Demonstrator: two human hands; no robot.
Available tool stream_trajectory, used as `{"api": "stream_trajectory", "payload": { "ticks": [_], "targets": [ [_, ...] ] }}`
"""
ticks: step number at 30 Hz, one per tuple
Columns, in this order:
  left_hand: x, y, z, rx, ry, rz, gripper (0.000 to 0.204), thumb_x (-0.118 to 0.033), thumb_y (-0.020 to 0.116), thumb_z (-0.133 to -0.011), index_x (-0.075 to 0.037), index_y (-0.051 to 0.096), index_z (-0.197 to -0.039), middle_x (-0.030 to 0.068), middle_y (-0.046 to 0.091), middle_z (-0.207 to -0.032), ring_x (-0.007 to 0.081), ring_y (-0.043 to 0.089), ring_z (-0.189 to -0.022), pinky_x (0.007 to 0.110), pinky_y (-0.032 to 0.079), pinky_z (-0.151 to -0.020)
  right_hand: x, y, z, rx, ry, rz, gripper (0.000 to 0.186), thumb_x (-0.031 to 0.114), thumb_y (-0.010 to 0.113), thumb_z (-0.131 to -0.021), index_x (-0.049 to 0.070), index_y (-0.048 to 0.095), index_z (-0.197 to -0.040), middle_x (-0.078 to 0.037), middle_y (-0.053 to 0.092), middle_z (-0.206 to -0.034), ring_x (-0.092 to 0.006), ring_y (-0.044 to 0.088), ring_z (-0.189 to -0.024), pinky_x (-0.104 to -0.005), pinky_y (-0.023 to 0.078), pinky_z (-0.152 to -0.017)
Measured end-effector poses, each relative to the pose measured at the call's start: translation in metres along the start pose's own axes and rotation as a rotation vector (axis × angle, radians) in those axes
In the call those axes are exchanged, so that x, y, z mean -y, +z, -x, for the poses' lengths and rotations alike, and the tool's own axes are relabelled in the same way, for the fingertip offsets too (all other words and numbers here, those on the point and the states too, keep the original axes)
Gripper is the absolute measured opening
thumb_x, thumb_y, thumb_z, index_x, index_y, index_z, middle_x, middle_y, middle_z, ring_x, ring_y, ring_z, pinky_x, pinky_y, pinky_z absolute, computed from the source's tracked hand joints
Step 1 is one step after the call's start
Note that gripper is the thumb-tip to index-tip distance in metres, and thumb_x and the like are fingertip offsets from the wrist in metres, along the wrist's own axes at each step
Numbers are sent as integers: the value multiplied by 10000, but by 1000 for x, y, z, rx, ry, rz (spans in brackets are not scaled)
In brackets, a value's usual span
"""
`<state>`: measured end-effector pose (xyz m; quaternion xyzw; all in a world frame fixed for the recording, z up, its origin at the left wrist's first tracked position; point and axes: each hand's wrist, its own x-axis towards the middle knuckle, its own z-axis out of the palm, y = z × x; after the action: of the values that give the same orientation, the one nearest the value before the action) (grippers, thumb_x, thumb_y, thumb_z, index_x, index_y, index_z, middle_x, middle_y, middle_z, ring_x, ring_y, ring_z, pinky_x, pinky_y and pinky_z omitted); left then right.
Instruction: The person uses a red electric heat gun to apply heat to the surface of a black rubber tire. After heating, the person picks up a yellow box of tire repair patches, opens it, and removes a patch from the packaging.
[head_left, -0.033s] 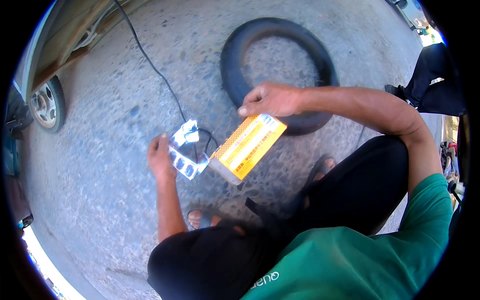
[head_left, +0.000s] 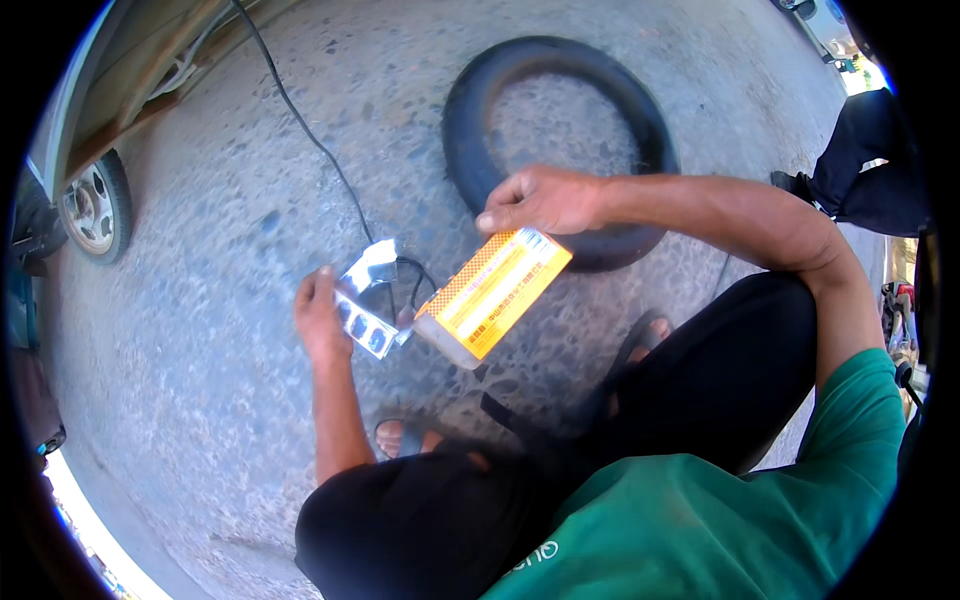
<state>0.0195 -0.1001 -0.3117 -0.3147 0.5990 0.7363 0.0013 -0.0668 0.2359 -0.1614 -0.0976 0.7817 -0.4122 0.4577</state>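
Note:
My left hand (head_left: 320,314) pinches a shiny silver foil strip of dark round patches (head_left: 366,326) between thumb and fingers. The strip bends, and its upper end catches bright light. My right hand (head_left: 540,200) grips the upper edge of a yellow-and-orange cardboard box (head_left: 502,297), held tilted with its pale end toward the strip. A narrow gap separates the box's lower left end from the foil. Beyond my right hand, a black rubber inner tube (head_left: 465,130) lies on the ground, its near side partly covered by my hand, forearm and the box.
A black cable (head_left: 318,146) runs over the rough concrete ground (head_left: 220,320) and loops behind the foil and box. At the left stands a vehicle wheel (head_left: 95,208) under a raised panel. Another person's dark-clothed legs (head_left: 862,165) are at the right. My sandalled feet are close below.
The foil strip has shifted slightly, and the light on it differs. Both hands still hold the same things in nearly the same places.

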Motion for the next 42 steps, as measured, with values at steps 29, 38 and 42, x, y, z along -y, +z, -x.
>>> {"api": "stream_trajectory", "payload": {
  "ticks": [29,38,42],
  "targets": [
    [-15,-6,-8,236,460,-1101,445,-145,699,-867,-3,639,-1283,211,716,-1169,367,700,-1039,416,546,-909,-6,59,7,281,198,219,522,461,592,-990,-44,727,-990,-174,731,-943,-245,689,-864,-407,511,-803],
    [-23,-7,-6,85,617,-1129,174,-126,706,-825,-10,685,-954,200,709,-926,431,673,-891,495,524,-790,-2,56,6,266,220,214,480,432,574,-1035,-16,715,-1138,-106,745,-993,-170,698,-827,-356,506,-727],
    [-39,-18,-3,61,429,-1110,185,-160,697,-868,-13,685,-980,202,699,-890,391,669,-819,447,516,-746,-11,55,5,219,195,171,476,438,583,-1034,-14,713,-1106,-103,736,-967,-172,695,-826,-360,507,-729]
  ]
}}
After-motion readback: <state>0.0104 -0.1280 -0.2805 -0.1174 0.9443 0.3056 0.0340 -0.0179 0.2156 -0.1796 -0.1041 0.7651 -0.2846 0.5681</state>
